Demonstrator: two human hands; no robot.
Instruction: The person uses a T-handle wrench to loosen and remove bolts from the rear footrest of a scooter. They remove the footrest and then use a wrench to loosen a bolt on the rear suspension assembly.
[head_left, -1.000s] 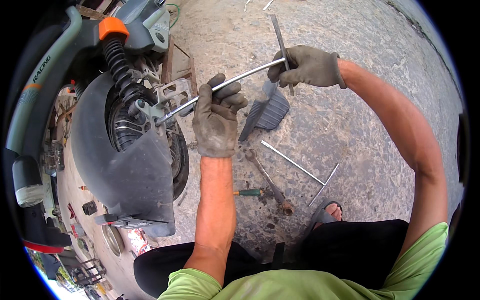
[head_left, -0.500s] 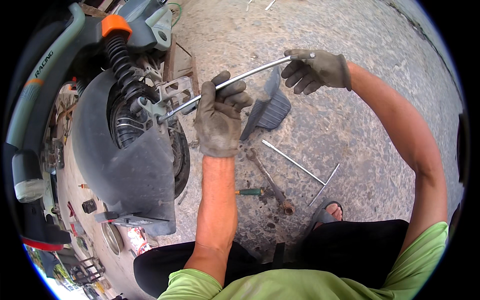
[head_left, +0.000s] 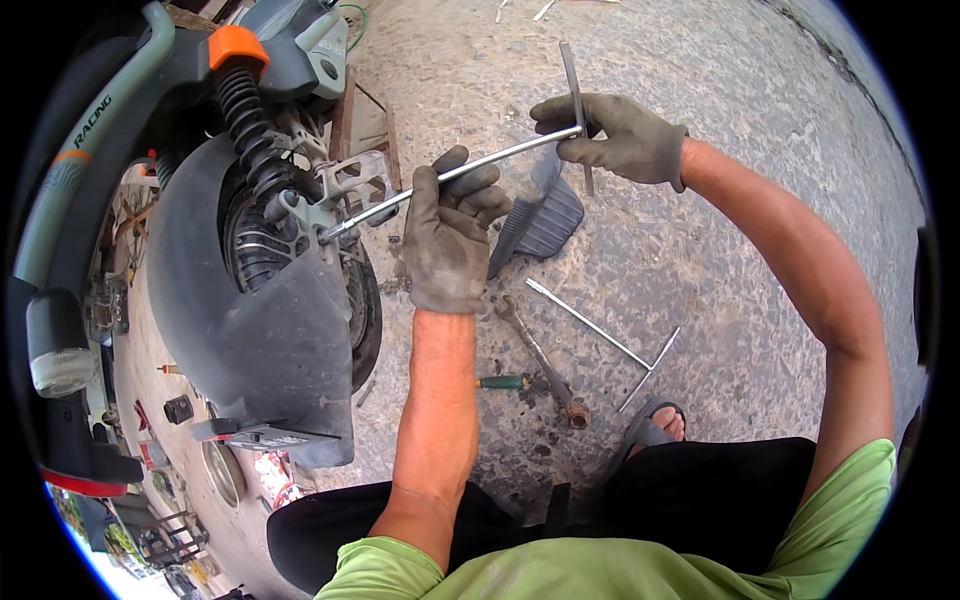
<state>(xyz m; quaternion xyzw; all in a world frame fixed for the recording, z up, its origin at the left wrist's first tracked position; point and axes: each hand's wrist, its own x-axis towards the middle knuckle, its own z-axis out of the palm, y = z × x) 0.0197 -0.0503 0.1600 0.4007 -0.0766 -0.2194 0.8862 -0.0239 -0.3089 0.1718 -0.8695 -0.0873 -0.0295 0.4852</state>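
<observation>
Both my hands wear grey-brown work gloves and share one long T-handle socket wrench (head_left: 530,146). My left hand (head_left: 447,250) is loosely closed round the middle of its shaft, palm up. At the outer end, my right hand (head_left: 632,142) grips the crossbar, with fingers behind it and the thumb below. The wrench's far tip meets a metal bracket (head_left: 318,222) beside the wheel of a grey-green scooter; the fastener there is hidden. Next to that bracket are a black coil shock absorber (head_left: 246,130) with an orange cap and a dark plastic fender (head_left: 245,345).
On the rough concrete lie a second T-handle wrench (head_left: 595,327), a rusty wrench (head_left: 537,352), a green-handled tool (head_left: 503,382) and a ribbed dark plastic piece (head_left: 548,215). A metal bowl (head_left: 222,475) and scattered parts are at the left. My sandalled foot (head_left: 655,430) is close by.
The wrench has turned about its shaft, so its crossbar now shows lengthwise. My right hand has shifted slightly left and closed on the crossbar; my left hand has moved slightly right.
</observation>
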